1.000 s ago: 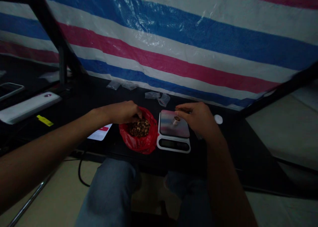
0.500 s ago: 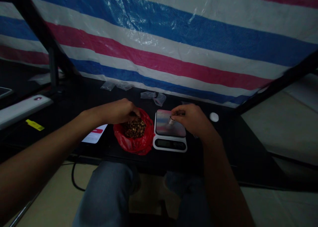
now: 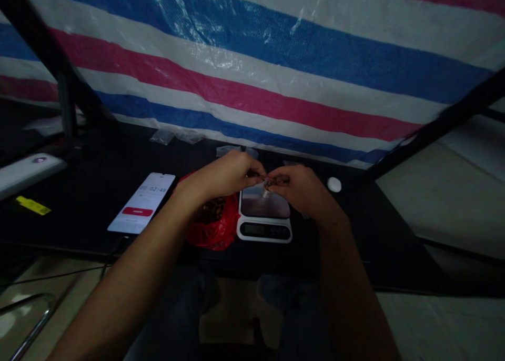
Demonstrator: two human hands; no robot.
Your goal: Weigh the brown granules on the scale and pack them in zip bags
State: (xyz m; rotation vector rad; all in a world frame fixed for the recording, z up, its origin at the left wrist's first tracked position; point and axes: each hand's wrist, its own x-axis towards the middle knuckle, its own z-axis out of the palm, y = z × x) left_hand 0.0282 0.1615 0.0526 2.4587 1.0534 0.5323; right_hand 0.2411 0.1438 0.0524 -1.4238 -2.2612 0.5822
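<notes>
The left arm (image 3: pixel 140 269) hides part of the red bag (image 3: pixel 215 234); the scale display (image 3: pixel 254 229) is illegible.

Makeshift workspace: striped tarp (image 3: pixel 252 61) backing black table (image 3: pixel 374 234), digital scale (image 3: pixel 265 220).

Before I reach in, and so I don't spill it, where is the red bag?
In the head view, the red bag sits just left of centre, partly hidden by the left forearm, between the phone and the white scale.

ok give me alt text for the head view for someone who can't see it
A person's left hand and right hand are close together at a small container on a digital scale. To the left are a red bag of brown pieces and a phone, on a black table.
</notes>
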